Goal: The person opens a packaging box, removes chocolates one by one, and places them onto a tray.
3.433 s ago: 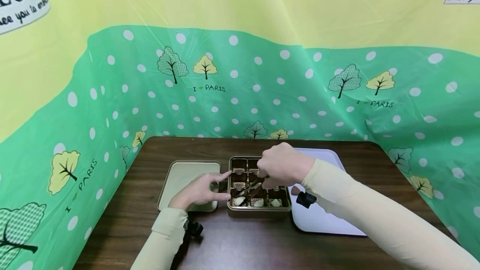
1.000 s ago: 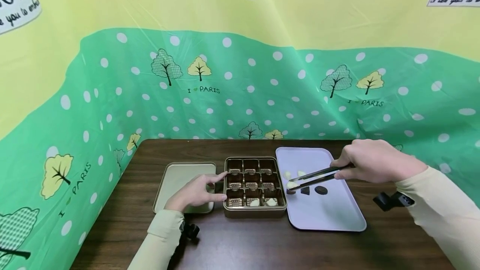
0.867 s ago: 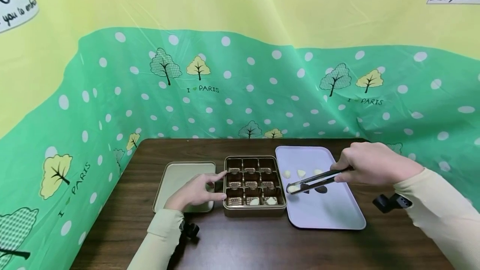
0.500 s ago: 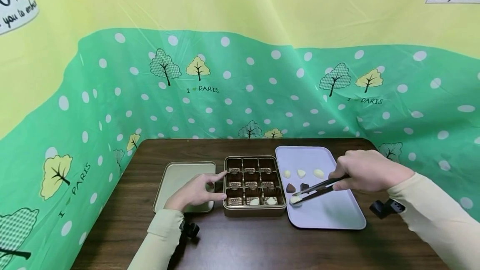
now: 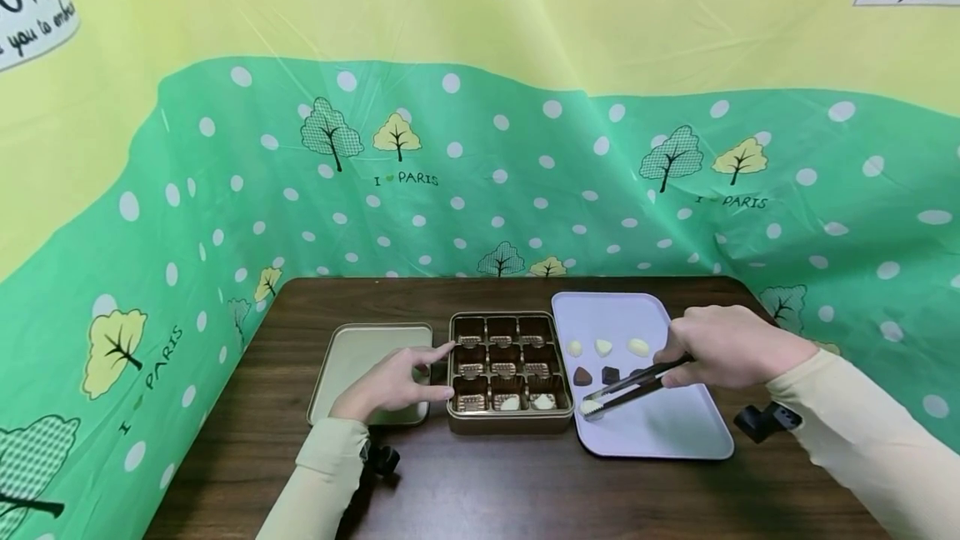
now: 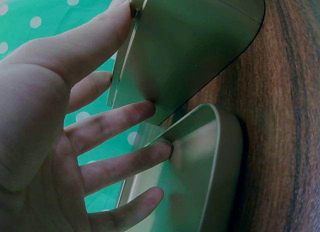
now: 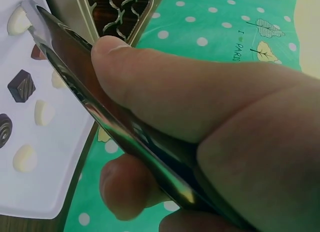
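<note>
My left hand [image 5: 390, 386] steadies a bronze tin box [image 5: 510, 425], thumb and forefinger at its left side; in the left wrist view the other fingers stretch over the tin lid [image 6: 200, 157]. Brown compartments fill the box. White chocolates lie in the front middle [image 5: 510, 402] and front right ones; the front left one is bare. With my right hand [image 5: 720, 344] I grip dark metal tongs [image 5: 626, 398]. Their tips hold a white chocolate [image 5: 591, 407] low over the near left part of the lilac tray [image 5: 660, 432]. It shows between the tips in the right wrist view too.
On the tray lie three white chocolates, one of them a drop shape [image 5: 603, 347], behind a row with a reddish-brown chocolate [image 5: 582, 376], a dark square one [image 5: 611, 375] and a dark round one [image 7: 4, 131]. A patterned curtain [image 5: 450, 215] surrounds the wooden table [image 5: 487, 482].
The tongs went from the front left compartment, where a white chocolate lay, over to the tray with a white chocolate, then nearer along its left side. My left hand stayed at the box.
</note>
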The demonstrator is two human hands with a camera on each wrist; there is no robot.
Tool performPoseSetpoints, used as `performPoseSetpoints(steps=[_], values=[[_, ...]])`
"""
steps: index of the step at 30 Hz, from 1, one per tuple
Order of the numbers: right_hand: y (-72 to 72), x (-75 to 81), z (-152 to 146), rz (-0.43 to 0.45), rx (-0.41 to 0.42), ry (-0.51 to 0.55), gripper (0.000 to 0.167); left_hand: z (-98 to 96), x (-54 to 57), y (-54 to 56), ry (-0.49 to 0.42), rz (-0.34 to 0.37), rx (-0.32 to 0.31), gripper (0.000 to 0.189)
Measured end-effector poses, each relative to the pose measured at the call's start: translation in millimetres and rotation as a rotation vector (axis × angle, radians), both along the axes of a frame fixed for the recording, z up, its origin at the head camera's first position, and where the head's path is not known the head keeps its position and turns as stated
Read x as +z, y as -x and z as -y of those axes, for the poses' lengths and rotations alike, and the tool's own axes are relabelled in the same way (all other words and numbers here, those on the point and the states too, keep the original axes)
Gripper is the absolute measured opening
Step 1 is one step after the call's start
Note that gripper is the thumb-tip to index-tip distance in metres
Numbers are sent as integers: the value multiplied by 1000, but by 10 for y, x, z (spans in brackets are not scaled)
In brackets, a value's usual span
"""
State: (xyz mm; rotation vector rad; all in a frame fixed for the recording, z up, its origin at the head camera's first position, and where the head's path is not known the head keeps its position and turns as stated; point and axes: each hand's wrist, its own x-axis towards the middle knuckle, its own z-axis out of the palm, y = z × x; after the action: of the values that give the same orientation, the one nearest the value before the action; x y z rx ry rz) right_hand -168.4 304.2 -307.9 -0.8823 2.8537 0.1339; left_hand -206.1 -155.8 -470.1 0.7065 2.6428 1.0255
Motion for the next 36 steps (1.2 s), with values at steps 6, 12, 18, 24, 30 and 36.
performPoseSetpoints(steps=[6, 12, 18, 24, 30, 36], values=[[2, 33, -8, 2, -17, -1, 42, -10, 12, -2, 1, 0, 4, 84], [-4, 97, -66, -29, -8, 21, 40, -7, 6, 6, -14, -3, -2, 83], [-2, 190, -83, -10, -41, 57, 41, -2, -2, 8, -16, -12, -7, 83], [-4, 299, -58, -38, -40, 93, 41, 5, -3, -8, -16, -2, -13, 84], [7, 411, 42, -67, -3, 116, 45, 0, -8, -16, -15, 0, -10, 84], [40, 448, 234, -126, 76, 143, 43, 3, -2, -16, -16, 7, -6, 84]])
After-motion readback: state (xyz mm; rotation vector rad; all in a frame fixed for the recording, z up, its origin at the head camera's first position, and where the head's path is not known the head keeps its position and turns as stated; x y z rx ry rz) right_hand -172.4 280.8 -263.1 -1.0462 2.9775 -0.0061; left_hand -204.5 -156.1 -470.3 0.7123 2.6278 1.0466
